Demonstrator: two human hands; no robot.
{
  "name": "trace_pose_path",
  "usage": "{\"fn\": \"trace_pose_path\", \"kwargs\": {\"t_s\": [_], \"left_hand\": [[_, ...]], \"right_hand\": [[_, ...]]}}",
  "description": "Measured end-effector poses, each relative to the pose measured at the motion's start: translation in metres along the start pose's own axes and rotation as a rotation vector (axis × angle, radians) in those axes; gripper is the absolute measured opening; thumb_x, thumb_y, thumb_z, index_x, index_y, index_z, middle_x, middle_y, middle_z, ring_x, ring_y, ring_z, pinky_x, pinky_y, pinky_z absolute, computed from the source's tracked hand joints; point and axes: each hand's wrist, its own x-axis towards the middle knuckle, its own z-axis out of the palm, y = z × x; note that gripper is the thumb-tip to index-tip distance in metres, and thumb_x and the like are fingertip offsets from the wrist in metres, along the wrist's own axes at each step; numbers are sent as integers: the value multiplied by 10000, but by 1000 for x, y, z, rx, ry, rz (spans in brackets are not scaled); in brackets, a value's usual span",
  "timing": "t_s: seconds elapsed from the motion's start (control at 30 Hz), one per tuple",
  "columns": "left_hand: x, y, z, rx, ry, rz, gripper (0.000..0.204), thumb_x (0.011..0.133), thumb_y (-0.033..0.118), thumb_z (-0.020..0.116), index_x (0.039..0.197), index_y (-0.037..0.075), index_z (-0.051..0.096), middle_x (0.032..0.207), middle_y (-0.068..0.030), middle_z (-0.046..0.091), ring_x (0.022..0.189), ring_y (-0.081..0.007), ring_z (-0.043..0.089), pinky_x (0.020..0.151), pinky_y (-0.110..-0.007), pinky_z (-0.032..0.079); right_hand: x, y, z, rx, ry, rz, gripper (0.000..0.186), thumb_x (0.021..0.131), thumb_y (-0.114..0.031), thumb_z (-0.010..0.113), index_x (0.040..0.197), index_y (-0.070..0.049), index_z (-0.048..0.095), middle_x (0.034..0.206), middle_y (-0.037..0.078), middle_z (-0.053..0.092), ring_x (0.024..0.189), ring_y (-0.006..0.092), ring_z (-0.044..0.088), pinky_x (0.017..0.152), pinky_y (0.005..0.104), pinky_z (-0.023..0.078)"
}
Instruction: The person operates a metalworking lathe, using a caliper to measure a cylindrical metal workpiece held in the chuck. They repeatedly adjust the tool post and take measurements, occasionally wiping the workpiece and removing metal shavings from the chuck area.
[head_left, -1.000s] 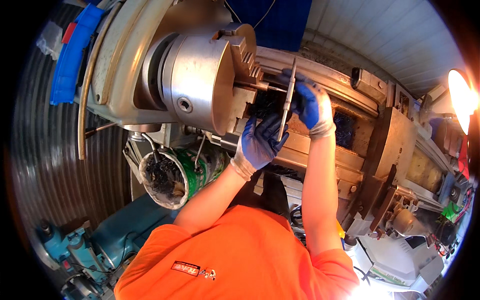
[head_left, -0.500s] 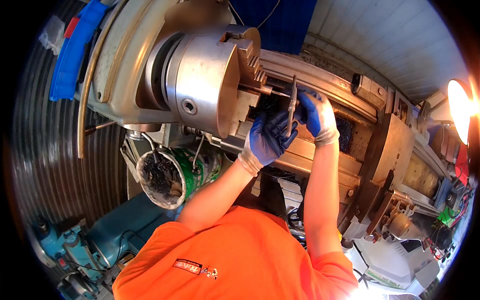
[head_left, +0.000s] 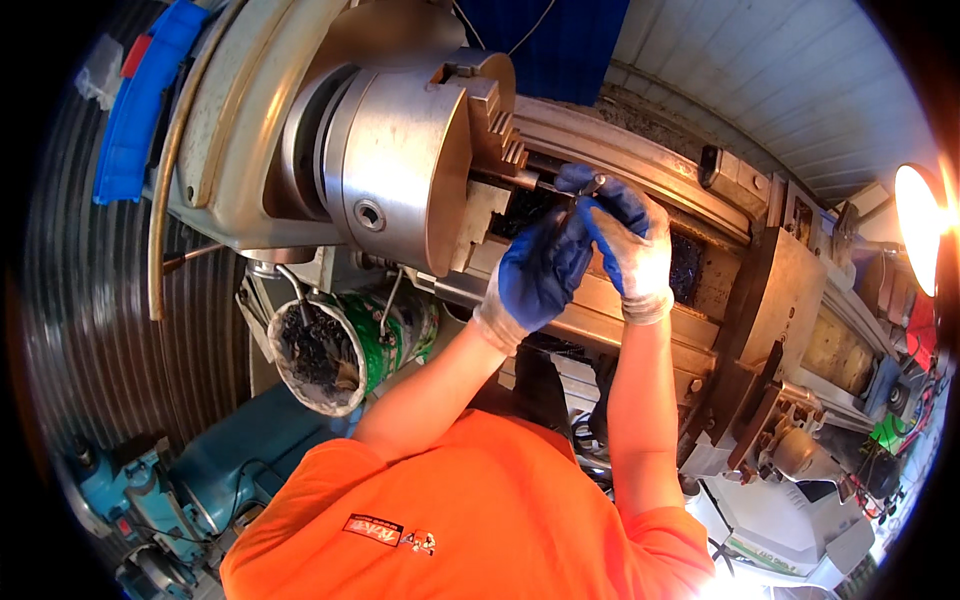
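- While the right hand [head_left: 632,240] curls around a metal bar [head_left: 598,184], the left hand [head_left: 545,265] bunches against the right (its grip I cannot tell).
- The bar is between chuck [head_left: 395,165] and carriage [head_left: 775,300], a gap separating hands from carriage.
- Lathe bed [head_left: 620,145] beneath; corrugated wall [head_left: 110,300] leftward.
- Gloves hide most of the bar.

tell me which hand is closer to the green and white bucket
Left. The left hand is above and right of the bucket in the picture; the right hand is farther right.
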Motion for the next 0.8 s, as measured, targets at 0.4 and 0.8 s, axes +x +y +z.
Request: {"fn": "trace_pose_path", "kwargs": {"t_s": [0.4, 0.8], "left_hand": [[-7, -14, 27, 321, -298, 187, 425, 1062, 314, 422, 1363, 24, 502, 1292, -101, 601, 1201, -211, 576, 1089, -388, 410], [17, -8, 5, 207, -72, 160, 259, 1005, 145, 604, 1261, 115, 628, 996, -73, 715, 700, -164, 660, 669, -318, 571]], "right_hand": [[-16, 10, -8, -355, -168, -386, 294, 756, 74, 509, 975, 33, 702, 1143, 200, 697, 1057, 334, 671, 956, 384, 513], [-16, 31, -19, -419, 356, -250, 356, 984, -69, 583, 1327, 27, 574, 1218, 160, 684, 1099, 198, 659, 944, 307, 526]]}}
